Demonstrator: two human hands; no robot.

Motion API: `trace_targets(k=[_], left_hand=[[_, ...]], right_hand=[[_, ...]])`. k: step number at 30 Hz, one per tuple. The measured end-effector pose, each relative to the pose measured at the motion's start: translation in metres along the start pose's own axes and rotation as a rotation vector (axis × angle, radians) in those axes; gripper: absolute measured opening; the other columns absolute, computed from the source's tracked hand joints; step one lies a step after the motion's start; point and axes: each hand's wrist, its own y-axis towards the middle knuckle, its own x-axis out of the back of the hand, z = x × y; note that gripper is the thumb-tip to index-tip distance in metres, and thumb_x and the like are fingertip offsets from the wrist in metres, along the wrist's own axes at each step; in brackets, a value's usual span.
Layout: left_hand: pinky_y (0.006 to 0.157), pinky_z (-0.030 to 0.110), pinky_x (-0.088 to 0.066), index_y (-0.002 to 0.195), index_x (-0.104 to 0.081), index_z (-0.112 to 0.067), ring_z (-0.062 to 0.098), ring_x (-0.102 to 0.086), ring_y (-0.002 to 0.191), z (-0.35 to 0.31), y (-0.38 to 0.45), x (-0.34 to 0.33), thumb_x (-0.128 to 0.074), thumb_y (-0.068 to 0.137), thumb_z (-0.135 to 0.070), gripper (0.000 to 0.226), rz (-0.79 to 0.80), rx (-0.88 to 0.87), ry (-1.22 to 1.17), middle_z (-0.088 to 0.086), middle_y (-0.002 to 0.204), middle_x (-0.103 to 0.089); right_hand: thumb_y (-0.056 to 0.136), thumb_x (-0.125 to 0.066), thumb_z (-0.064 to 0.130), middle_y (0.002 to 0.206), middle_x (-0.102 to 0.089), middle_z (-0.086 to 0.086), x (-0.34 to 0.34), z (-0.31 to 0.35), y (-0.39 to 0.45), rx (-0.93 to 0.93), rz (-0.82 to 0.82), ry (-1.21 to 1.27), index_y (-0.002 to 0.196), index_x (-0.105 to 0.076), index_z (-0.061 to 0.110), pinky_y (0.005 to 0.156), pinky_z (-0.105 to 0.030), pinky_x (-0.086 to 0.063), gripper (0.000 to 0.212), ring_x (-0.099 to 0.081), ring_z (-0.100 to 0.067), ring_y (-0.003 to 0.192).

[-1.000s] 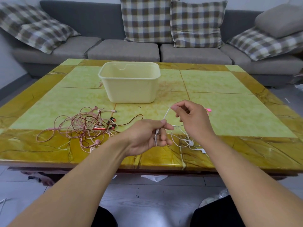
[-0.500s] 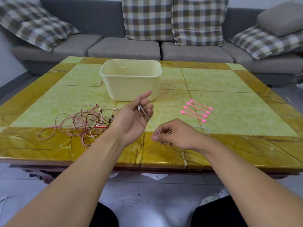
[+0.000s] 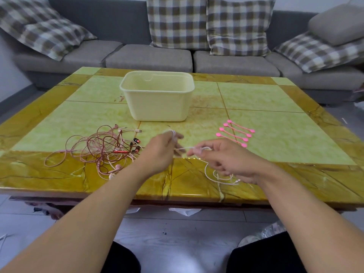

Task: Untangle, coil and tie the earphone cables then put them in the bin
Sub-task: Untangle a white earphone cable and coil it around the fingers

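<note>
White earphone cable point(image 3: 208, 175) stretched between both hands: left hand point(image 3: 160, 152) fingers wrapped with it, right hand point(image 3: 224, 160) fingers pinching it; loose end on bench point(image 3: 275, 107).

Both forearms extend forward over the table's near edge. The left hand point(image 3: 160, 149) has its fingers curled. The right hand point(image 3: 226, 159), beside it, pinches with thumb and forefinger.

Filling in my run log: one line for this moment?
coiling | left hand and right hand hold white earphone cable | bin empty | pink ties untouched
</note>
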Motion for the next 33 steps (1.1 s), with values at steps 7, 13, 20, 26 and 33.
trace_targets(k=[7,13,20,26,33], left_hand=[[0.049,0.027,-0.03,0.058,-0.046,-0.015,0.017,-0.022,0.047,-0.018,-0.013,0.009,-0.038,0.107,-0.042,0.057,0.362,0.184,-0.295,0.0,0.054,-0.022],[0.04,0.023,-0.011,0.057,-0.024,-0.024,0.01,-0.01,0.044,-0.021,-0.019,0.015,-0.048,0.099,-0.034,0.049,0.666,0.218,-0.81,-0.005,0.051,-0.015],[0.046,0.025,-0.015,0.106,-0.075,-0.004,0.008,-0.025,0.035,-0.039,-0.025,0.007,-0.041,0.099,-0.027,0.042,0.501,0.144,-1.035,-0.004,0.039,-0.031],[0.075,0.027,-0.062,0.126,-0.056,0.008,0.028,-0.075,0.095,-0.047,-0.018,0.0,-0.029,0.109,-0.009,0.036,0.203,0.131,-1.283,0.017,0.101,-0.076],[0.103,0.041,-0.053,0.146,-0.032,0.008,0.032,-0.066,0.12,-0.027,-0.004,0.002,-0.028,0.106,0.007,0.04,0.012,0.104,-1.256,0.019,0.134,-0.064]], right_hand=[[0.096,-0.066,0.03,0.053,-0.026,0.003,0.02,-0.005,-0.001,0.073,-0.224,0.032,0.079,-0.073,0.026,0.046,-0.027,-0.015,0.019,-0.017,-0.015,0.049],[0.089,-0.073,0.04,0.055,-0.026,0.005,0.022,-0.015,0.008,0.091,-0.382,0.089,0.083,-0.067,0.024,0.047,-0.028,-0.012,0.018,-0.016,-0.014,0.049],[0.092,-0.071,0.042,0.043,-0.039,0.017,0.006,-0.017,0.017,0.053,-0.528,0.073,0.087,-0.07,0.016,0.052,-0.025,-0.021,0.027,-0.032,-0.005,0.037],[0.102,-0.054,0.049,0.054,-0.037,0.004,-0.004,-0.019,0.017,-0.089,-0.25,-0.019,0.083,-0.069,0.017,0.043,-0.024,-0.019,0.04,-0.026,-0.011,0.046],[0.107,-0.042,0.046,0.055,-0.049,0.005,-0.019,-0.016,0.007,-0.021,-0.068,-0.411,0.087,-0.073,0.019,0.059,-0.027,-0.039,0.046,-0.045,-0.008,0.049]])
